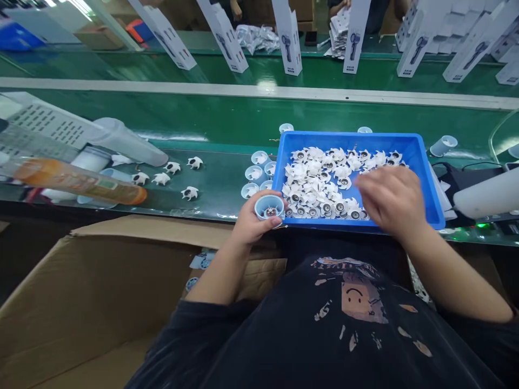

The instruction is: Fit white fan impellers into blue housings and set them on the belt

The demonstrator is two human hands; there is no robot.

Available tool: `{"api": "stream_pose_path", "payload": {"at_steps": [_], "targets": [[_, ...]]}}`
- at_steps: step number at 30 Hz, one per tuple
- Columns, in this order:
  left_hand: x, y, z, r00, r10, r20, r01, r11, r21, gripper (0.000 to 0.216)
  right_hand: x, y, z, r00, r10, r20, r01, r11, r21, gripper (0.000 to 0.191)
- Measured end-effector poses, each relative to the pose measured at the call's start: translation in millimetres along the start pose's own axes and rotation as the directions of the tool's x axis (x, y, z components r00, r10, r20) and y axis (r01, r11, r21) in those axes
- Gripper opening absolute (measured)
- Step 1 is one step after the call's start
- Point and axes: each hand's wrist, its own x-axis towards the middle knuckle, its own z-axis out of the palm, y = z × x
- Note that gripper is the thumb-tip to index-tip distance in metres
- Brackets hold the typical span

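Observation:
My left hand [256, 219] is wrapped round a light blue round fan housing [269, 207], tilted so that its open end faces me. Inside the housing sits a small motor with copper-coloured windings. My right hand [391, 200] hovers over the right part of a blue tray [433, 200], slightly blurred, its fingers curled together. Whatever is in those fingers, if anything, is hidden. Many white fan impellers [312, 183] lie heaped in the tray, some showing dark round hubs. Several more blue housings [254, 173] stand just left of the tray, with white blades inside.
Loose impellers [190, 193] lie on the green bench, left of the housings. Further left is an orange bottle [81, 178]. An open cardboard box [101, 292] stands below the bench edge. White printed boxes [290, 48] line the far side, where other people's hands show.

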Motion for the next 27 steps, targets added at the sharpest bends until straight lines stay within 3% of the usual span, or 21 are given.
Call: {"api": "stream_pose_path", "payload": {"at_steps": [2,3,5,9,15,21,27], "targets": [[2.0,-5.6,7.1,0.999,0.038,-0.022,-0.038,0.999,-0.018,0.063,34.5,15.9,14.1,0.972,0.139,0.191,-0.094,0.969,-0.227,0.033],[2.8,-5.7,9.8,0.999,0.046,-0.023,-0.046,0.999,-0.013,0.064,50.2,24.7,21.9,0.932,0.241,0.271,-0.146,0.933,-0.328,0.035],[2.3,-2.2,12.5,0.999,0.039,-0.005,-0.039,0.999,0.032,0.065,73.9,39.6,36.8,0.9,0.279,0.334,-0.134,0.907,-0.399,0.032],[-6.7,6.7,8.6,0.999,0.034,-0.034,-0.028,0.985,0.17,0.066,88.0,51.7,53.6,0.88,0.294,0.372,-0.091,0.875,-0.476,0.029],[-11.8,7.6,8.8,1.0,-0.013,0.009,0.013,1.0,-0.023,0.077,85.3,55.2,50.5,0.825,0.327,0.461,-0.058,0.86,-0.507,0.029],[-10.3,13.5,16.6,0.994,-0.016,0.107,0.026,0.995,-0.093,0.064,88.0,64.1,49.9,0.784,0.35,0.513,-0.068,0.87,-0.489,0.03],[-13.2,15.4,17.5,0.981,-0.061,0.185,0.083,0.99,-0.112,0.067,95.2,64.7,50.4,0.754,0.423,0.503,-0.193,0.874,-0.447,0.03]]}}
